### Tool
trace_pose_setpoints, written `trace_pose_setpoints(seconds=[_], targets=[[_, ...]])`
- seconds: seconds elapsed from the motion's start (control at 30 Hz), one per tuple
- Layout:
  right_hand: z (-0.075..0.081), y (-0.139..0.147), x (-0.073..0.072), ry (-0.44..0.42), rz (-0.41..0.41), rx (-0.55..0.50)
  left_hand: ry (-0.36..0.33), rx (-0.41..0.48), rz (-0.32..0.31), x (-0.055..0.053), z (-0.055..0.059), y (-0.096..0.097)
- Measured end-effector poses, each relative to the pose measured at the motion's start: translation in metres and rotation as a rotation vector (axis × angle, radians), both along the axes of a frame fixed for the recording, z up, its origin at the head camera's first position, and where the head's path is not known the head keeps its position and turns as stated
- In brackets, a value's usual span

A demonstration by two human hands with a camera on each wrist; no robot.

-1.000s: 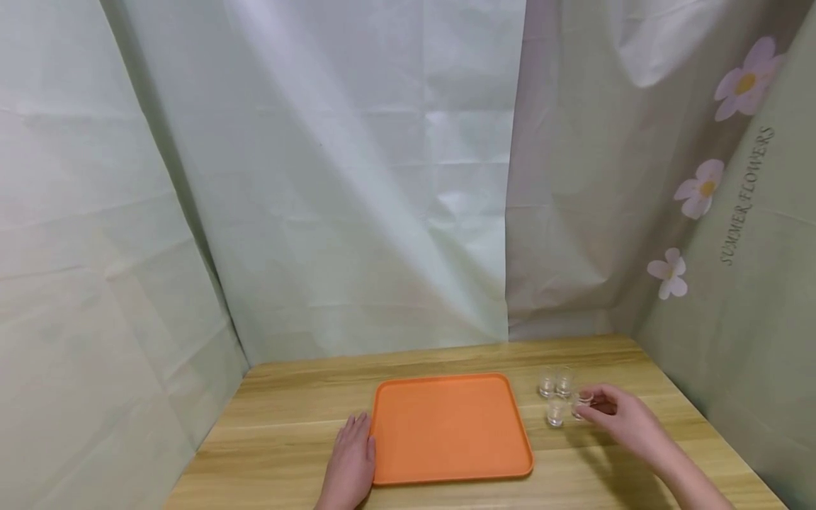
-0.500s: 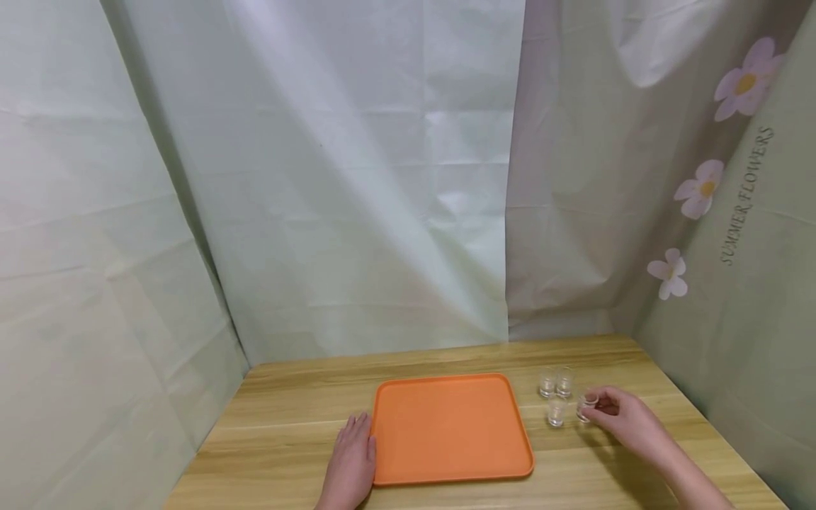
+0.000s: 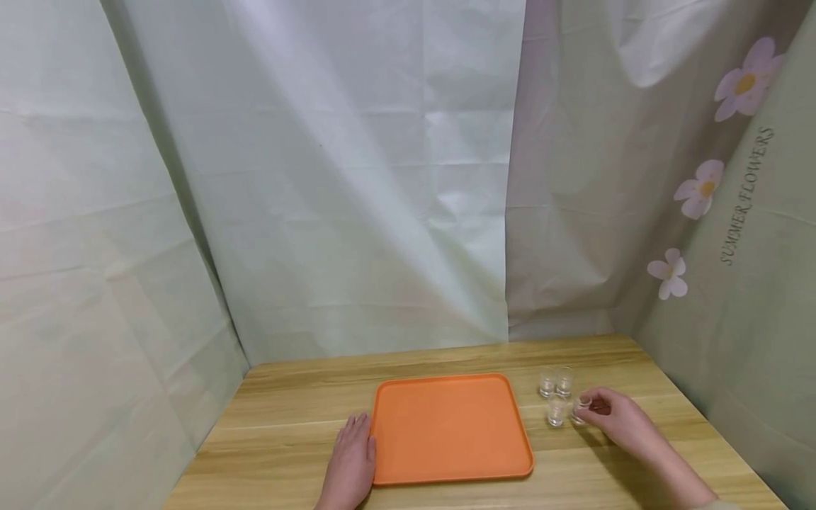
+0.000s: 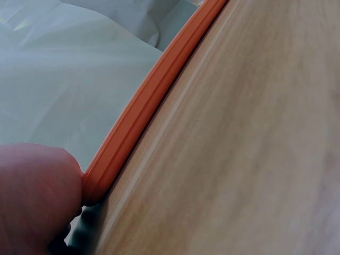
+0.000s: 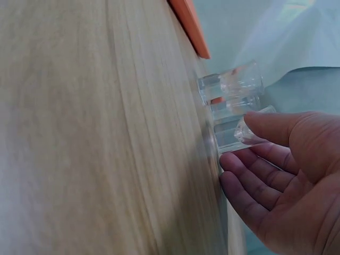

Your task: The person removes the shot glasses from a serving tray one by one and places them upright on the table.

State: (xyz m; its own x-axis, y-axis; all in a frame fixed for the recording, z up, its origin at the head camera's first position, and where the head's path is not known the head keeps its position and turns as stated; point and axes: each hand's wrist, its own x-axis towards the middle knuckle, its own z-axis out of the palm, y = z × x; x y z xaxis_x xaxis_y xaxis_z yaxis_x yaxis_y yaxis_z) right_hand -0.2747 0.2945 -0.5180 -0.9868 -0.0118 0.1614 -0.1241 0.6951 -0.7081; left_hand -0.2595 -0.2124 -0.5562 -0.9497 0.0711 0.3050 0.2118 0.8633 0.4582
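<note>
My right hand (image 3: 615, 418) pinches a small clear shot glass (image 3: 579, 411) between thumb and fingers, at the right of the table. In the right wrist view this held glass (image 5: 228, 135) stands with its base at the tabletop, the thumb on its side. Three more shot glasses stand upright just to its left: one front glass (image 3: 555, 413) and two behind, a left one (image 3: 546, 382) and a right one (image 3: 564, 382). My left hand (image 3: 349, 460) lies flat with straight fingers along the left edge of an orange tray (image 3: 452, 428), touching its side.
The wooden table (image 3: 287, 418) carries the tray at its middle, with a strip of bare wood between tray and glasses. Pale curtains (image 3: 382, 177) hang behind and at both sides; the right curtain (image 3: 746, 319) bears printed flowers.
The shot glass in my right hand shifted slightly right, away from the front glass, then came back left toward it. The left hand and tray have stayed in place.
</note>
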Motion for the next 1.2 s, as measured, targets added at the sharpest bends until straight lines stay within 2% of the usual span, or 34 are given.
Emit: trace_pose_setpoints(seconds=[0.5, 0.67, 0.8, 0.97, 1.2], targets=[[-0.003, -0.005, -0.002, -0.015, 0.018, -0.043, 0.006, -0.009, -0.001, -0.001, -0.001, 0.000], [-0.002, -0.007, -0.002, -0.028, 0.023, -0.057, 0.084, 0.010, -0.002, -0.002, -0.011, 0.000], [-0.002, -0.009, -0.002, -0.034, 0.018, -0.061, 0.134, 0.015, -0.004, -0.002, -0.014, 0.000], [-0.002, -0.010, -0.002, -0.043, 0.015, -0.065, 0.094, 0.001, -0.018, 0.000, -0.008, 0.000], [-0.002, -0.010, -0.002, -0.038, 0.024, -0.078, 0.116, -0.013, 0.000, -0.003, -0.011, -0.001]])
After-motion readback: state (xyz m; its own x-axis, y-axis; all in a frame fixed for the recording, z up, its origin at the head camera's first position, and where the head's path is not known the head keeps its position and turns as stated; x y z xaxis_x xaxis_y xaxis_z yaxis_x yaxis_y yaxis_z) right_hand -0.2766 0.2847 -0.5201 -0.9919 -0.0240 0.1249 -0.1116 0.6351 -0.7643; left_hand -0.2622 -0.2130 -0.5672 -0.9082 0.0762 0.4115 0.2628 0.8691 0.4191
